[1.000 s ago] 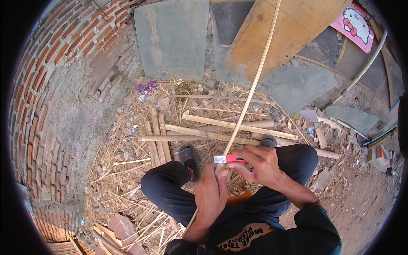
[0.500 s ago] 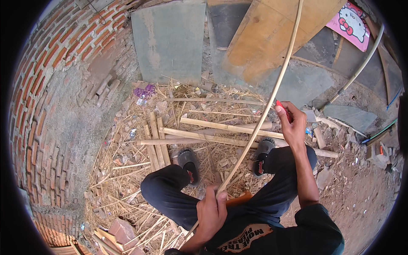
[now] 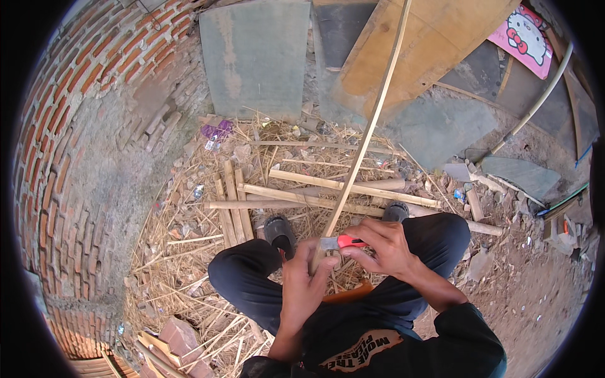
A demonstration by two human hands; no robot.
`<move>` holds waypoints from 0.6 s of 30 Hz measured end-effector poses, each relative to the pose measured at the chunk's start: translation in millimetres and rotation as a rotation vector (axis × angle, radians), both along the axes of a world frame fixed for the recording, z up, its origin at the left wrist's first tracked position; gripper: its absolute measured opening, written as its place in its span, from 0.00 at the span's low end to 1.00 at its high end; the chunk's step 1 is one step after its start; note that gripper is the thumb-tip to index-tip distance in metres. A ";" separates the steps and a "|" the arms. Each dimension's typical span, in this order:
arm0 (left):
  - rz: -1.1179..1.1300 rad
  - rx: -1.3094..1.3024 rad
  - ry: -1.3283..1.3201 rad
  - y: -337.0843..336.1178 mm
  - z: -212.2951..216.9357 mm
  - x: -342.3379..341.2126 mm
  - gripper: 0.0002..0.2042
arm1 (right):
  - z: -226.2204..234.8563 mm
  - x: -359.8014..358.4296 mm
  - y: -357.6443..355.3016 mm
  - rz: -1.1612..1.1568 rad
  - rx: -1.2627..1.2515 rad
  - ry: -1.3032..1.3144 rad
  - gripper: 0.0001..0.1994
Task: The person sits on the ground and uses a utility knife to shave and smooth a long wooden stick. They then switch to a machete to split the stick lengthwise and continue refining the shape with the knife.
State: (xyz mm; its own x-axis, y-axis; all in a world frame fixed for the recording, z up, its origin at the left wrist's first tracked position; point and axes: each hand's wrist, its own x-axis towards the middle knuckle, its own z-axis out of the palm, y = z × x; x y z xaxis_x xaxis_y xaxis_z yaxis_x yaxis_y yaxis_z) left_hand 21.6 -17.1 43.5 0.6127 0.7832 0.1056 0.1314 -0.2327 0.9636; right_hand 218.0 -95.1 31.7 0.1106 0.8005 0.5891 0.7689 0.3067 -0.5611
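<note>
Strip [image 3: 374, 120], pale and slender, runs from the left hand [image 3: 304, 277] up past the top edge of the view, passing in front of a tan board [image 3: 435, 47]. Left hand clasps the strip near its lower part, thumb on one side and fingers on the other; the portion beneath the palm is hidden. Right hand [image 3: 386, 244] is closed around the red handle of a knife [image 3: 350, 242]. Blade [image 3: 328, 243] lies across the strip, just above the left hand; depth of any cut cannot be determined. Both hands are between the bent knees, close together.

Ground beyond the hands carries straw-like litter [image 3: 189, 252], with long slats [image 3: 356, 187] lying crosswise near the dark shoes [image 3: 279, 230]. Three short slats [image 3: 237, 211] lie side by side to the left. Brick wall [image 3: 57, 120] stands at far left; grey-green panel [image 3: 258, 63] stands ahead.
</note>
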 end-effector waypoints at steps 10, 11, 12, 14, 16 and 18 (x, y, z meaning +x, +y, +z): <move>0.089 0.232 0.141 -5.3 13.9 12.0 0.11 | 4.0 -8.5 1.1 -0.062 0.011 -0.036 0.17; 0.103 0.246 0.138 -7.1 12.0 12.8 0.12 | 4.7 -9.2 0.8 -0.076 0.010 -0.039 0.17; 0.118 0.260 0.136 -8.1 10.2 13.2 0.13 | 6.4 -9.5 0.9 -0.077 0.009 -0.042 0.17; 0.128 0.282 0.144 -7.9 5.8 13.9 0.13 | 10.3 -9.1 2.1 -0.080 0.008 -0.048 0.17; 0.132 0.296 0.158 -8.0 4.9 14.1 0.12 | 8.4 -7.5 3.4 -0.090 0.024 -0.061 0.17; 0.131 0.304 0.175 -8.0 6.5 14.0 0.12 | 7.9 -6.2 3.9 -0.100 0.038 -0.080 0.17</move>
State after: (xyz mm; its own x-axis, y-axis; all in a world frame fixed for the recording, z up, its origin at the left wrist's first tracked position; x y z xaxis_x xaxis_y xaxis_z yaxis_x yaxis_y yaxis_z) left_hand 35.5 -25.1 49.9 0.5388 0.8052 0.2478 0.3359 -0.4750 0.8134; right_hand 211.8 -91.2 39.6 0.1401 0.7645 0.6292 0.8385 0.2464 -0.4861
